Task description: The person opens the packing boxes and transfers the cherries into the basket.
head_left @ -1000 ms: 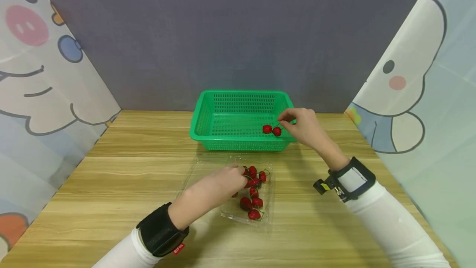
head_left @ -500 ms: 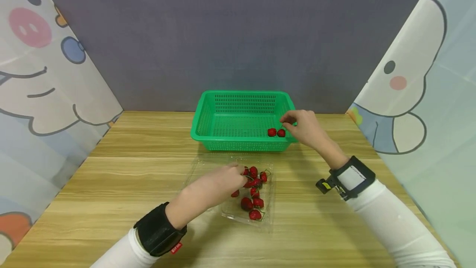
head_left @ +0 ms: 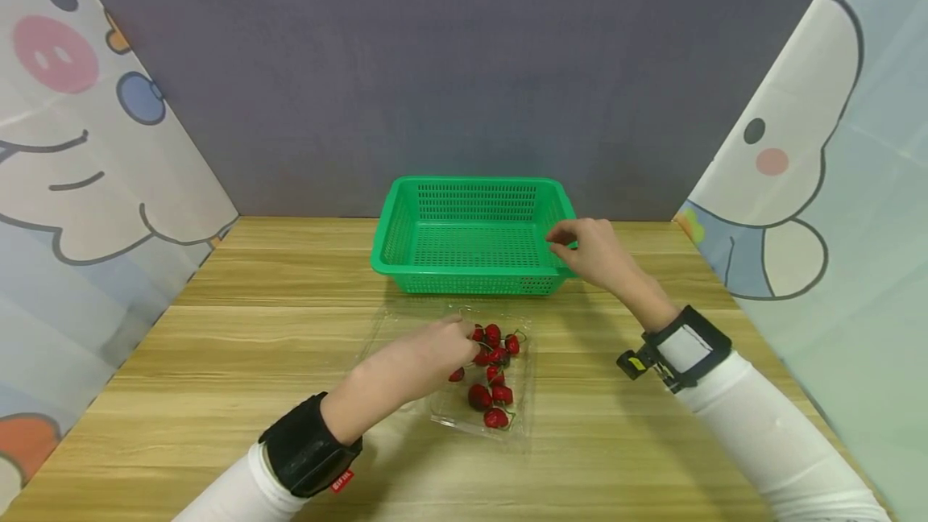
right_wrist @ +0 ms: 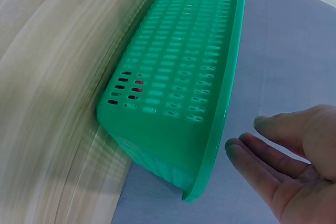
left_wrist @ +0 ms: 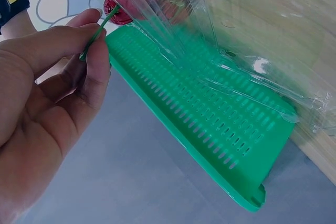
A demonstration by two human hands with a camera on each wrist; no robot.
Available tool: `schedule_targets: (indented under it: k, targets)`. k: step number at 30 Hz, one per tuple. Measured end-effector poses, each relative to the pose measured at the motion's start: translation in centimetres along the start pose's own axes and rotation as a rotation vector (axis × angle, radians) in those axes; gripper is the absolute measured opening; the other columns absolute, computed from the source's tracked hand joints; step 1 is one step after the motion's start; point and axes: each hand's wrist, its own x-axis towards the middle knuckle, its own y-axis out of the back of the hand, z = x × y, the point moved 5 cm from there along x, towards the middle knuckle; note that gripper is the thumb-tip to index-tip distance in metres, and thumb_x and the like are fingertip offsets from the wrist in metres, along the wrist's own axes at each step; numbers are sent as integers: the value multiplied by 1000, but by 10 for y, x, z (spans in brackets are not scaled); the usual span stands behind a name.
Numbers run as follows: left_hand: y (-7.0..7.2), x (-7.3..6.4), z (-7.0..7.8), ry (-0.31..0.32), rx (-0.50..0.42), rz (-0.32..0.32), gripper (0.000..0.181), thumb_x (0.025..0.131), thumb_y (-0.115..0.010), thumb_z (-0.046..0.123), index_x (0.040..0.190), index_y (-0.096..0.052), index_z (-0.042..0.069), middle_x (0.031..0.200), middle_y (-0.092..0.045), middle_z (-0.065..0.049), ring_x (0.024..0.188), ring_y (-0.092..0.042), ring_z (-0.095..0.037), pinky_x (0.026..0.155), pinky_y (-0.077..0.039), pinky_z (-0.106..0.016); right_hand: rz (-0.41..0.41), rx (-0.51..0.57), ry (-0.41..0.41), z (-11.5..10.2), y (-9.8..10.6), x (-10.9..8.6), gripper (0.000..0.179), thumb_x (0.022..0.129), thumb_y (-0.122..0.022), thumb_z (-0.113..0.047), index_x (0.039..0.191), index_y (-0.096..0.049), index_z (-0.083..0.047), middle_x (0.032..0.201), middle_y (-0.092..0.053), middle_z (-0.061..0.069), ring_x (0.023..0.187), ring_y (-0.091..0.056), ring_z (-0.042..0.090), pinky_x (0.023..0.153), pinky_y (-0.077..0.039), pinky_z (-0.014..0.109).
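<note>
Left wrist view: thumb and forefinger of the left hand are pinched together on the green stem of a cherry, its fruit partly seen through the plastic of the box, on the person's side of the basket. At the basket's right end, the right hand has its thumb and fingers apart, holding nothing. Other cherries crowd the box in front of the basket, some touching; red patches, probably more fruit, show through slots at the basket's near right corner. With so thin a stem, a slow, straight lift looks wisest, since a sideways tug could snag a neighbour or snap it. Lowering the fruit inside the basket before letting go should spare bruises. The table bears both basket and box.
</note>
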Motion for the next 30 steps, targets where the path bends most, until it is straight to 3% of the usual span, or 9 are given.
schedule_targets:
  k: [8,14,24,30]
  targets:
    - [2,1,-1,-19,21,10,15,83,-77,2,86,-73,16,87,-59,5,84,-56,-11,67,-42,-13,96,-21,76,-4,3,-2,11,91,-67,0,100,-73,-2,97,-67,10,86,-66,26,70,-54,35]
    - [4,2,-3,-15,13,22,16,84,-75,0,87,-72,15,88,-59,4,84,-57,-12,69,-44,-16,170,-37,144,-13,3,-6,11,88,-70,0,98,-72,-3,96,-65,8,81,-62,24,65,-48,30]
    - [5,4,-8,-13,-3,53,15,85,-74,-1,86,-72,14,87,-56,3,82,-57,-12,67,-44,-16,166,-68,232,-29,-1,-15,10,88,-71,-2,97,-71,-5,95,-64,4,75,-58,20,64,-44,27]
    - [10,4,-11,-13,0,66,15,84,-75,-1,91,-73,13,87,-56,2,81,-55,-13,67,-44,-17,174,-68,338,-44,-7,-23,8,87,-72,-3,95,-71,-6,91,-64,1,72,-58,18,62,-44,24]
